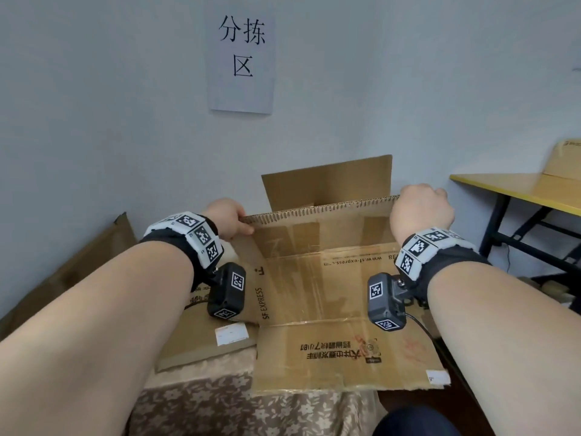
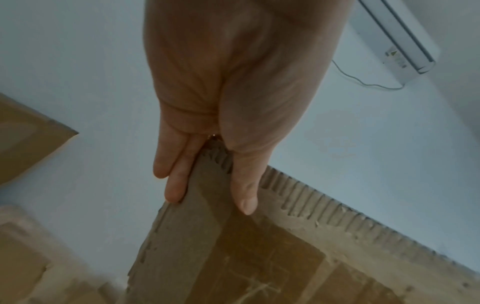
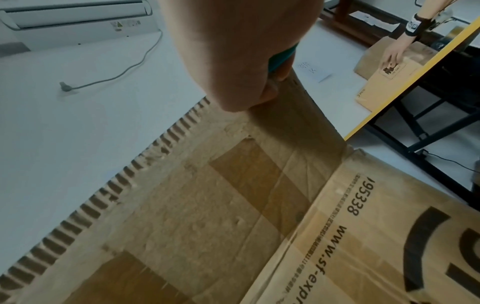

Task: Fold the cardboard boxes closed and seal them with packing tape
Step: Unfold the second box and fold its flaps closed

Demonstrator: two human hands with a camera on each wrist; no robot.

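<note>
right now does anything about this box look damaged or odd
Yes: the cardboard box is worn and reused. The flap that both hands grip carries patches of old tape, its corrugated edge looks crushed in places, and a small label remains on the near flap.

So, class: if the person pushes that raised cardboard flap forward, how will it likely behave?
The flap probably stays stiff as a sheet, since its corrugated edge shows thick fluting. It likely hinges at the crease rather than bending elsewhere. Held by left hand and right hand, it seems light.
</note>
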